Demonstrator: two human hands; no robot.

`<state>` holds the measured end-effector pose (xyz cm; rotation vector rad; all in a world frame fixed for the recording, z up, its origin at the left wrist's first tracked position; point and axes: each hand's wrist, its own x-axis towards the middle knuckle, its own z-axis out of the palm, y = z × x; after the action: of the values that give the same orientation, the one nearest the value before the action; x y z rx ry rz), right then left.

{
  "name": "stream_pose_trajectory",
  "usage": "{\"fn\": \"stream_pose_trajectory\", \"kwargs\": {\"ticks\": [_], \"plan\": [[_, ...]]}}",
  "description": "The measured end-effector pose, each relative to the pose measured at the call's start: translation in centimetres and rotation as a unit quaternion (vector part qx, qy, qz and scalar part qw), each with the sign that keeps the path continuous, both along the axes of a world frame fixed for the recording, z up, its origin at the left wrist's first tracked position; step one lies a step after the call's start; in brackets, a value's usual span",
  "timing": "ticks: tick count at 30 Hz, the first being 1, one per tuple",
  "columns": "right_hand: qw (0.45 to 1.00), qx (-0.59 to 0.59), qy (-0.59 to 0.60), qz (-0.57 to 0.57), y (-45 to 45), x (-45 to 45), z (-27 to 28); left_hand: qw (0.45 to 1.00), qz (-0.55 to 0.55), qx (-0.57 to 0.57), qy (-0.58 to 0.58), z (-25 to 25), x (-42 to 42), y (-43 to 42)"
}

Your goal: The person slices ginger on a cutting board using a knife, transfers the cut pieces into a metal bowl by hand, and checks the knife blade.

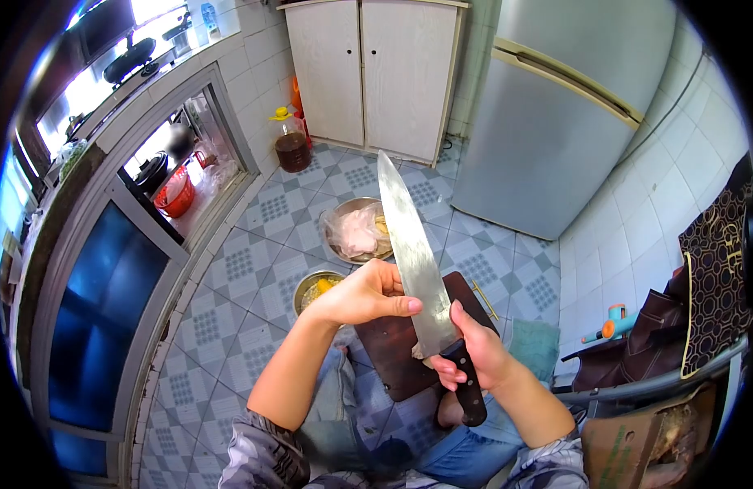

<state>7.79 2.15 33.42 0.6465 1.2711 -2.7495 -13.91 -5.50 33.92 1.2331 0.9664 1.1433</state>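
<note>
A large kitchen knife (413, 253) is held up over the floor, its blade pointing away and its black riveted handle toward me. My right hand (482, 350) grips it at the handle, with the thumb along the base of the blade. My left hand (364, 295) pinches the blade partway up, its thumb on the near face and its fingers partly hidden behind. Below both hands lies a dark brown cutting board (389, 346) on the floor. A small pale scrap (418, 350) shows beside the blade's lower end; I cannot tell what it is.
Beyond the board stand a metal basin (350, 202) holding pale pink meat (358, 232) in a plastic bag and a smaller bowl (300, 295) with yellow contents. A jug of dark liquid (292, 151), a white cabinet (409, 81) and a fridge (531, 138) stand farther back. A cardboard box (625, 444) sits lower right.
</note>
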Motion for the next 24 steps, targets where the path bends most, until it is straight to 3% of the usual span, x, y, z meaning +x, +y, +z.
{"fn": "stream_pose_trajectory", "kwargs": {"ticks": [18, 24], "plan": [[0.993, -0.108, 0.017, 0.045, 0.5, 0.8, 0.2, 0.998, -0.062, 0.01, -0.02, 0.1, -0.3, -0.4], [1.0, 0.02, 0.022, -0.001, -0.5, 0.8, 0.8, 0.996, -0.079, 0.028, -0.028, 0.0, -0.1, -0.3]]}}
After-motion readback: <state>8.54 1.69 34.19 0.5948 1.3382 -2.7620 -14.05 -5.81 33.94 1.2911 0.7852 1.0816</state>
